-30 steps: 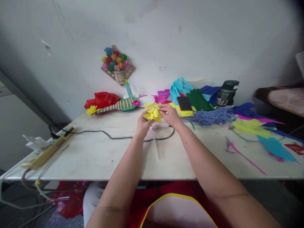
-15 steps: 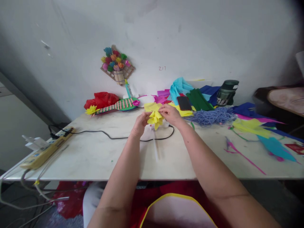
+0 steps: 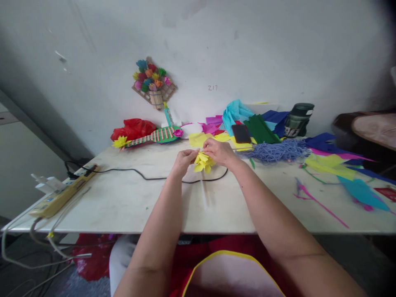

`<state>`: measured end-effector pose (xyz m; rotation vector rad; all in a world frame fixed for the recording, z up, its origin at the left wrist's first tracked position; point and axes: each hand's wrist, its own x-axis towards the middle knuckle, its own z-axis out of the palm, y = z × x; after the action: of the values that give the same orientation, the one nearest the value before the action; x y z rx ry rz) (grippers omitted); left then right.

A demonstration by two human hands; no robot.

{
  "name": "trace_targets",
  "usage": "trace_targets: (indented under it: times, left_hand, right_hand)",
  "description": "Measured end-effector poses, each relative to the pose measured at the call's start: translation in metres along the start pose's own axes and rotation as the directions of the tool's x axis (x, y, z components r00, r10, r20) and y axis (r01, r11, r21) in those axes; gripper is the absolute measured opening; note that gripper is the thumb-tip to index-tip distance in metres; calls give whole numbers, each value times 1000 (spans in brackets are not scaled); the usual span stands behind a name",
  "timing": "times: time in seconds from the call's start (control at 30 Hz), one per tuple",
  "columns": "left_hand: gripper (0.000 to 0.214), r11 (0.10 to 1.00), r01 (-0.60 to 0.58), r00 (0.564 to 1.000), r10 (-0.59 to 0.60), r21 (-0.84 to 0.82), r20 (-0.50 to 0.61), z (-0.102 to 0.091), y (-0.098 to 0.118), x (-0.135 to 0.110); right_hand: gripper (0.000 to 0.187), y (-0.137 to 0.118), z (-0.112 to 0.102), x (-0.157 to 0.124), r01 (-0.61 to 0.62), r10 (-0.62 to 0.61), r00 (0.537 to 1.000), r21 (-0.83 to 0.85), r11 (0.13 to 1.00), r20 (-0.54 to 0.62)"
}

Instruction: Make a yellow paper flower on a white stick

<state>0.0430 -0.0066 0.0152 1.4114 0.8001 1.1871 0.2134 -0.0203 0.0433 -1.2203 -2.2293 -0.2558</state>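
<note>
A yellow paper flower (image 3: pixel 203 162) with pointed petals hangs between my two hands over the middle of the table. My left hand (image 3: pixel 184 161) pinches its left upper side with thumb and forefinger. From the other side my right hand (image 3: pixel 218 152) grips the top of the flower, fingers closed. A thin rod (image 3: pixel 244 147) shows just right of my right hand; whether I hold it is unclear. Below the flower, a whitish translucent stick (image 3: pixel 203 193) points toward me, its far end hidden. Flat yellow paper (image 3: pixel 195 140) lies just behind my hands.
A black cord (image 3: pixel 145 178) runs from the power strip (image 3: pixel 62 194) on the left. Behind lie a green lute-shaped craft (image 3: pixel 163 135), a phone (image 3: pixel 241 134) and coloured paper (image 3: pixel 235 113). To the right are blue-grey strands (image 3: pixel 275 152), a dark jar (image 3: pixel 298 119) and pink strips (image 3: pixel 323 206).
My right hand has shifted slightly and now covers more of the flower's top. The flower has tipped a little lower, and the thin rod now shows beside my right hand.
</note>
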Motion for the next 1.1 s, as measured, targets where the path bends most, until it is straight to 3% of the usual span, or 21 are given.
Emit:
trace_targets:
  times: [0.3,0.6,0.9,1.1]
  left_hand:
    - [41,997,-68,991,73,48,-112,-5,-6,5]
    - [43,996,-58,989,68,75,-134,-7,-6,5]
    - [46,988,-90,984,108,123,-144,-6,-6,4]
    - [37,995,-12,999,9,-102,-35,-8,-4,4]
  right_hand:
    - [27,1,-13,-6,8,-9,996,-17,1000,-84]
    - [26,5,-14,-6,-8,8,1000,-34,999,-1]
    - [25,4,-13,-4,-10,11,1000,-17,1000,7]
    - [25,7,-12,-4,-3,2,1000,-43,999,-16]
